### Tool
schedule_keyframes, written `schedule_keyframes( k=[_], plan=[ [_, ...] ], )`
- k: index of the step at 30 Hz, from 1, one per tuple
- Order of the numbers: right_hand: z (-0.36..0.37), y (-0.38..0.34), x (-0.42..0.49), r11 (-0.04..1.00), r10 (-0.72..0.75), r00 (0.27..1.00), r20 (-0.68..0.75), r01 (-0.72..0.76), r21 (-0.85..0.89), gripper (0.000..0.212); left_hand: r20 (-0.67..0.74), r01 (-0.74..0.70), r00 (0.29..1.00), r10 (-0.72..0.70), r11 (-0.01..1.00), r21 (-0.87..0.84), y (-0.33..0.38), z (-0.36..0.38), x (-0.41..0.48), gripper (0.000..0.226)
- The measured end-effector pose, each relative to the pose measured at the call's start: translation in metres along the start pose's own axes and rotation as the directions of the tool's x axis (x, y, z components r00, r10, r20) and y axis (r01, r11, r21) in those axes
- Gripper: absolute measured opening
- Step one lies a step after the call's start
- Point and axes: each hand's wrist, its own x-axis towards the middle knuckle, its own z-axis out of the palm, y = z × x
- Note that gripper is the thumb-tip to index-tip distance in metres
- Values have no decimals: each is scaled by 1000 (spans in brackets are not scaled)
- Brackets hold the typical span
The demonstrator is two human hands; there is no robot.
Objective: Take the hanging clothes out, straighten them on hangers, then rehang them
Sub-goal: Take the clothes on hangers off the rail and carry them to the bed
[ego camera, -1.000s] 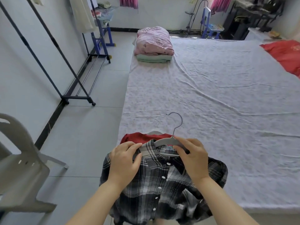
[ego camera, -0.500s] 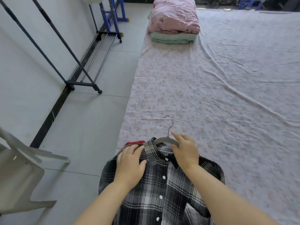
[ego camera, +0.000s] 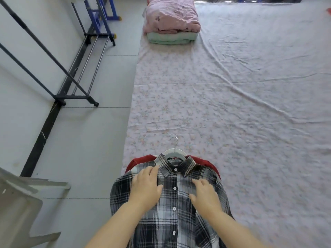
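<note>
A black-and-white plaid shirt (ego camera: 174, 203) lies buttoned on a grey hanger (ego camera: 174, 153) at the bed's near left corner. Its metal hook points away from me, with a second hook just behind it. A red garment (ego camera: 143, 159) lies underneath, showing at both shoulders. My left hand (ego camera: 146, 187) lies flat on the shirt's left chest beside the collar. My right hand (ego camera: 206, 195) rests on the right chest with fingers spread. Neither hand holds anything.
The bed (ego camera: 232, 104) has a wrinkled pale floral sheet, with a pink quilt (ego camera: 171, 17) folded on a green one at the far end. A dark clothes rack (ego camera: 59, 83) stands along the left wall. A white plastic chair (ego camera: 19, 208) is near left.
Both hands left the hanger and collar and moved down onto the shirt's chest. The shirt now lies flatter with its collar straight, and the view has tilted downward.
</note>
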Motion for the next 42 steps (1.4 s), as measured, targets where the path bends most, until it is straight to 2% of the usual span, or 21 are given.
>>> schedule_keyframes(
  k=[5,8,11,13,15,19,22,27,34,38,42],
  plan=[
    [-19,5,-52,992,121,990,-74,-117,52,52,61,-188,981,182,975,115,22,-28,-15,61],
    [-26,6,-97,970,220,966,-135,-203,132,52,156,-345,935,317,914,213,35,-38,-31,59],
    [-25,5,-154,929,343,916,-210,-297,222,45,273,-515,853,446,806,292,49,-39,-53,56],
    [-16,2,-202,882,440,850,-288,-349,317,38,349,-644,763,544,681,348,61,-35,-73,51],
    [-6,1,-238,833,524,793,-311,-400,383,42,400,-720,694,599,579,382,72,-32,-89,49],
    [35,4,-343,681,724,611,-321,-557,476,45,506,-873,478,718,324,365,111,-11,-156,49],
    [74,6,-423,538,841,443,-310,-630,561,49,564,-943,294,772,139,301,142,11,-219,49],
    [146,-7,-562,238,971,143,-194,-703,670,50,670,-961,-34,742,-209,183,184,59,-354,50],
    [269,-67,-764,-124,969,-245,-19,-556,822,47,698,-805,-447,560,-592,-40,179,138,-601,49],
    [337,-106,-872,-300,898,-430,90,-450,841,46,669,-651,-624,404,-742,-159,148,180,-748,55],
    [393,-144,-961,-443,795,-578,185,-344,828,45,585,-500,-766,266,-819,-282,117,204,-877,55]
  ],
)
